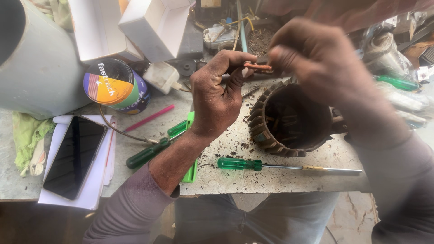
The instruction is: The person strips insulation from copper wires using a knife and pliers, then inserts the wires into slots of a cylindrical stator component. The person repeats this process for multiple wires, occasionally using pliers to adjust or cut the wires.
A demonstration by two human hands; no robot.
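While the stator [289, 122] sits near the bench's [280, 176] front edge, left hand [217, 97] and right hand [316, 58] pinch a copper wire [257, 67] above it.

The person wears a long-sleeved grey-mauve shirt; both sleeves end at the wrist. The left hand [216, 97] and right hand [316, 58] are bare, ungloved. Grey-blue trousers cover the legs.

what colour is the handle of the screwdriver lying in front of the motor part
Translucent green handle on the screwdriver, clearest in the head view.
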